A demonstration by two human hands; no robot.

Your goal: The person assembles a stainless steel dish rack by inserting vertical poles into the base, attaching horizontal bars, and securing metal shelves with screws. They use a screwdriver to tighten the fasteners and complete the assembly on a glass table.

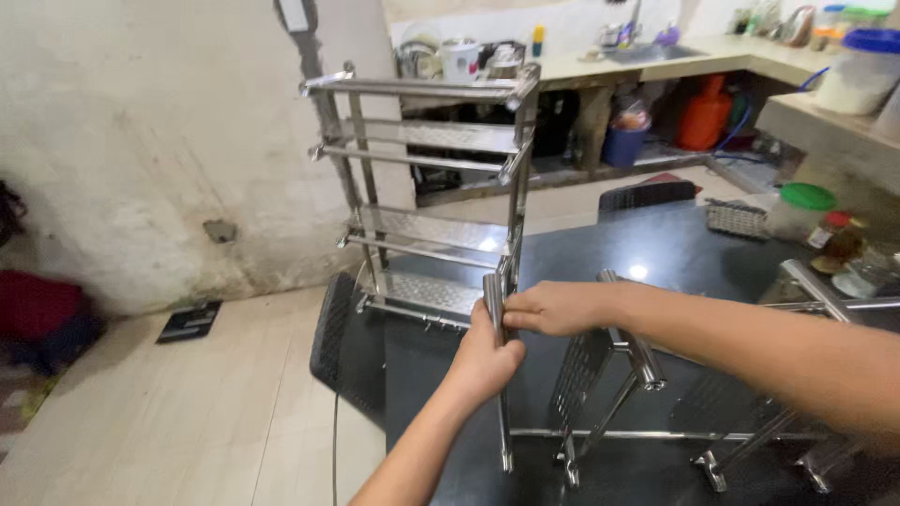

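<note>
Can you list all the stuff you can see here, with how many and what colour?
steel rack: one, silver, standing on the table's far end
steel post: one, silver, upright, gripped by both hands
loose rack parts: several, silver, on the table by the post
table: one, black, shiny
jar with green lid: one, table's right side
orange jug: one, under the counter
blue bucket: one, under the counter
tub with blue lid: one, white, on the right shelf
left hand: one, wrapped round the post
right hand: one, pinching the post's top
</note>
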